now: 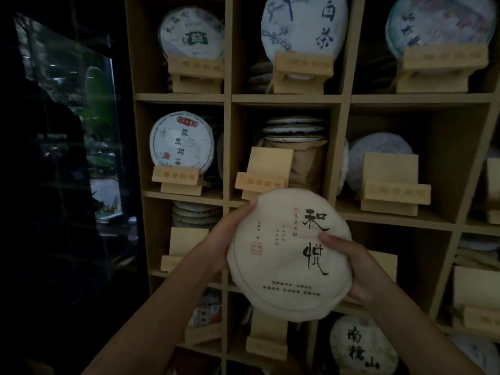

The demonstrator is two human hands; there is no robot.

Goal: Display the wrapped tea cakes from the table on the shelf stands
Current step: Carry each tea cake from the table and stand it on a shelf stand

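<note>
Tea cake (286,253) sits upright between my hands before the shelf (281,98), just below an empty stand (263,171). My left hand (224,236) cups its left edge; my right hand (354,269) grips the right, thumb pressed on the wrapper.

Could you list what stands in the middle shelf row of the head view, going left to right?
Tea cake with red seal on its stand → empty stand before stacked cakes → empty stand before a pale cake.
</note>
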